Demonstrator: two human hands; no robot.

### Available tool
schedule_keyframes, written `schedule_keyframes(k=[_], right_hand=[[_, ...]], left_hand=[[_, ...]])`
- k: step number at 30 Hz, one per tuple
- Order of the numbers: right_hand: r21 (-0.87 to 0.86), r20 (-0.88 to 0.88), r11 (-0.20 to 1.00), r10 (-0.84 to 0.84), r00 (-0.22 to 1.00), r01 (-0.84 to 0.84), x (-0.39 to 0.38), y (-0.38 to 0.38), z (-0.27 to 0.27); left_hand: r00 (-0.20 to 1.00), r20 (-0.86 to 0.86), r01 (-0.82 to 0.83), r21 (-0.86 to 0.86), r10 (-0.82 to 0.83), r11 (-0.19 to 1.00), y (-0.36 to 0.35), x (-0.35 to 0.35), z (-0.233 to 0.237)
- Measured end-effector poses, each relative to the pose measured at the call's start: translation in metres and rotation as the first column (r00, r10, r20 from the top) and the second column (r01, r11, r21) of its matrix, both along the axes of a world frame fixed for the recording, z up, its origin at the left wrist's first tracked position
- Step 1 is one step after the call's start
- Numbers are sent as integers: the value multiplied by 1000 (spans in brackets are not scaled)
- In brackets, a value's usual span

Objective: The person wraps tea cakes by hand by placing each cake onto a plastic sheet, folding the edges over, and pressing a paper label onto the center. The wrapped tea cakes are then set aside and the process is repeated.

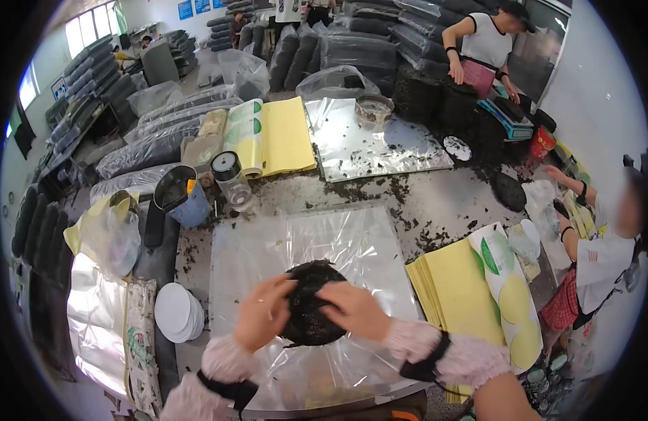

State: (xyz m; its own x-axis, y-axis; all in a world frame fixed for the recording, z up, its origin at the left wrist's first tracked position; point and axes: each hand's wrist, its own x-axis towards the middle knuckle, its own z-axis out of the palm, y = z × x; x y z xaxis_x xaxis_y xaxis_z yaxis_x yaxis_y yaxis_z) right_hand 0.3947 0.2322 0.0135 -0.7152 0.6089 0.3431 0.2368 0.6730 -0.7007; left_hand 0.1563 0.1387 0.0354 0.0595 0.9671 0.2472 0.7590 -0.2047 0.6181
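Note:
A round, dark cake of dried leafy flakes, like seaweed (314, 309), lies on a clear plastic sheet (338, 235) in front of me. My left hand (266, 309) is at its left rim, fingers bent over the edge. From the right, my right hand (357, 306) reaches onto the top of the cake, its fingers together and curled against the dark surface. The fingertips of both hands are partly lost against the dark flakes. Under the plastic is a pale, smooth board (232, 259).
Yellow paper sheets (453, 288) are stacked at right, white discs (178, 312) at left. Behind stand a blue bucket (190, 207), a lidded jar (232, 184) and a metal tray (380, 158). Loose flakes litter the table. Two co-workers stand at right, one beside a scale (508, 121).

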Motion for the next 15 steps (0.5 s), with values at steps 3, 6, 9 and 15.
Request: schedule_keyframes(k=[3, 6, 9, 15], right_hand=[[326, -5, 793, -544, 839, 516, 77, -19, 56], [-387, 409, 872, -131, 903, 301, 122, -14, 45], [-766, -120, 634, -298, 947, 103, 130, 13, 85], [-38, 234, 964, -246, 941, 262, 119, 28, -47]], left_hand=[[786, -29, -594, 241, 618, 767, -76, -19, 8], [697, 477, -183, -604, 536, 776, -121, -64, -24], [207, 922, -174, -295, 327, 940, -110, -74, 24], [976, 89, -203, 14, 201, 979, -87, -41, -62]])
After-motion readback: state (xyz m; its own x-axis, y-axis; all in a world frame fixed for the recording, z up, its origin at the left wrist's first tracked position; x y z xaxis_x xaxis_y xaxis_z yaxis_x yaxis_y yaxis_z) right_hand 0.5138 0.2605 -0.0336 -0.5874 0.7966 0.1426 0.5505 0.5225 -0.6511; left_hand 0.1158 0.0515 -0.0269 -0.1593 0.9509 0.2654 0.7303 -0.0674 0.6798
